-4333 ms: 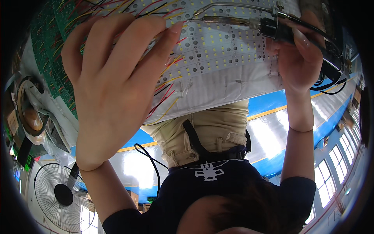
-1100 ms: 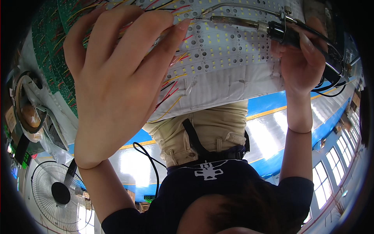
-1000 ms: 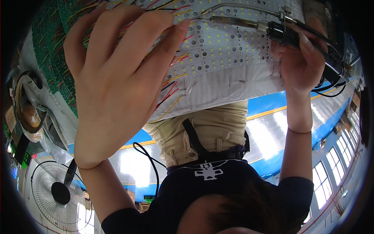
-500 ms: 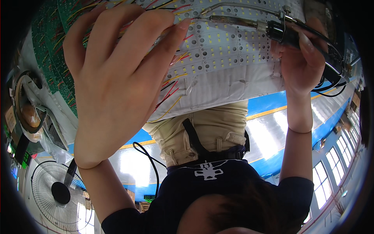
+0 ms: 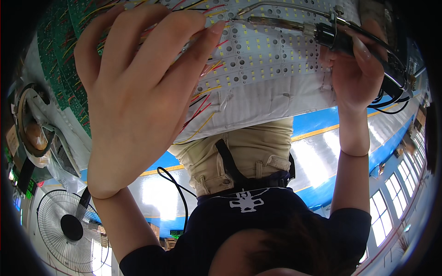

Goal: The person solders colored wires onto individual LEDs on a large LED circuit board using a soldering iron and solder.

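Observation:
My left hand [image 5: 142, 83] is closed in a pinch at the edge of a white LED board [image 5: 258, 57], on a thin red wire [image 5: 226, 21] that shows just past the fingertips. My right hand [image 5: 359, 69] grips a soldering iron [image 5: 281, 24] by its black handle. A thin curved metal tube [image 5: 276, 5] is clamped to the iron and runs down toward its tip. The tip meets the board right beside my left fingertips; whether it touches the wire is too small to tell. Red, yellow and black wires [image 5: 200, 110] stick out from under my left hand.
Green circuit boards [image 5: 57, 60] with wires lie at the far left. A white cover [image 5: 276, 99] drapes the table's near edge. Black cables [image 5: 391, 103] hang at the right. A reel [image 5: 34, 124] and a fan [image 5: 72, 227] stand at the left.

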A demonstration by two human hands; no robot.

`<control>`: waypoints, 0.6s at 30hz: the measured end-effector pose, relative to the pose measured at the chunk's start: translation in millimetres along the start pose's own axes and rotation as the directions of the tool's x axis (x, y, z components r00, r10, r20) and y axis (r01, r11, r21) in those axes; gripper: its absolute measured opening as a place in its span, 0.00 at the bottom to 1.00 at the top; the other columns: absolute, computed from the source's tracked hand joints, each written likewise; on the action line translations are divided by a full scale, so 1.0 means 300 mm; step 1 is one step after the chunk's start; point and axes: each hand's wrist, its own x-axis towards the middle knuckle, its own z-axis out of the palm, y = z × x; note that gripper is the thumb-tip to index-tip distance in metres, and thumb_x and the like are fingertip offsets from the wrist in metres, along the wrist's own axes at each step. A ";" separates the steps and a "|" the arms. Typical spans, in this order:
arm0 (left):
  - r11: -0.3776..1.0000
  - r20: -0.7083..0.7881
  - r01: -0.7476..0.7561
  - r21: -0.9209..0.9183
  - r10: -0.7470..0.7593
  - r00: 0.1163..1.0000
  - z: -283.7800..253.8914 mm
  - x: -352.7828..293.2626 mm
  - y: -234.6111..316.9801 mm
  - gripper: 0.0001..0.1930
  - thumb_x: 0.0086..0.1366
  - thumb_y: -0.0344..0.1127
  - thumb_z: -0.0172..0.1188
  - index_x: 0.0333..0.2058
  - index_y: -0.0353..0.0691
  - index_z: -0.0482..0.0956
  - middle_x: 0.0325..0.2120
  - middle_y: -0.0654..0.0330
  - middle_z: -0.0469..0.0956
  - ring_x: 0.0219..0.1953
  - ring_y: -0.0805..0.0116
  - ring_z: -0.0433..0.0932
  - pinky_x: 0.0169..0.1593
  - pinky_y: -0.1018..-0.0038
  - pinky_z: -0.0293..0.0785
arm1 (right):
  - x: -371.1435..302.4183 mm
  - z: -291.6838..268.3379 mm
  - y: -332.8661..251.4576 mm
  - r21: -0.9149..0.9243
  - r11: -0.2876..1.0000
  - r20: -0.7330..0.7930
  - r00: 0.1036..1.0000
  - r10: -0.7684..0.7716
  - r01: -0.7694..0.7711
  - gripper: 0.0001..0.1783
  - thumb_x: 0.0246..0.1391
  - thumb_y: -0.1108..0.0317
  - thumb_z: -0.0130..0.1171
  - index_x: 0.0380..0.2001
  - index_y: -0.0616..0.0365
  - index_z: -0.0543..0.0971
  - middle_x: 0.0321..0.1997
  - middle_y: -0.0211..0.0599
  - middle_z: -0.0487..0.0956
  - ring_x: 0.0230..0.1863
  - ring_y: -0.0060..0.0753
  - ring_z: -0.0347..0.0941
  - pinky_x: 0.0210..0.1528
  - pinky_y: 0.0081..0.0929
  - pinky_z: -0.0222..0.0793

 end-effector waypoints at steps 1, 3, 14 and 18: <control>1.000 0.017 0.028 -0.012 -0.027 0.999 -0.004 0.002 0.005 0.15 0.55 0.36 0.58 0.43 0.50 0.81 0.41 0.70 0.73 0.47 0.66 0.69 0.55 0.63 0.58 | 0.001 0.002 0.001 0.001 1.000 0.001 1.000 0.001 -0.001 0.16 0.56 0.72 0.40 0.45 0.71 0.65 0.38 0.57 0.76 0.25 0.45 0.71 0.23 0.33 0.63; 0.998 0.034 0.055 -0.024 -0.054 0.998 -0.005 0.003 0.008 0.15 0.55 0.36 0.58 0.43 0.50 0.81 0.41 0.70 0.73 0.47 0.66 0.69 0.55 0.63 0.58 | 0.002 0.005 0.000 -0.010 1.000 0.032 0.999 0.002 -0.002 0.17 0.56 0.72 0.40 0.45 0.72 0.67 0.36 0.59 0.75 0.23 0.43 0.70 0.22 0.33 0.62; 0.998 0.019 0.044 -0.039 -0.043 0.999 -0.002 0.003 0.005 0.15 0.54 0.35 0.59 0.43 0.50 0.81 0.41 0.70 0.73 0.46 0.66 0.69 0.55 0.63 0.59 | 0.000 0.005 0.000 -0.017 1.000 0.008 1.000 0.005 -0.004 0.17 0.56 0.72 0.40 0.45 0.72 0.68 0.36 0.59 0.75 0.24 0.43 0.70 0.23 0.32 0.62; 0.998 0.020 0.049 -0.036 -0.048 0.999 -0.004 0.003 0.007 0.15 0.54 0.35 0.59 0.43 0.50 0.81 0.41 0.70 0.73 0.46 0.66 0.69 0.55 0.63 0.59 | 0.001 -0.008 -0.001 0.005 1.000 -0.005 1.000 0.007 -0.007 0.17 0.56 0.72 0.39 0.46 0.71 0.66 0.39 0.58 0.75 0.25 0.45 0.71 0.24 0.34 0.63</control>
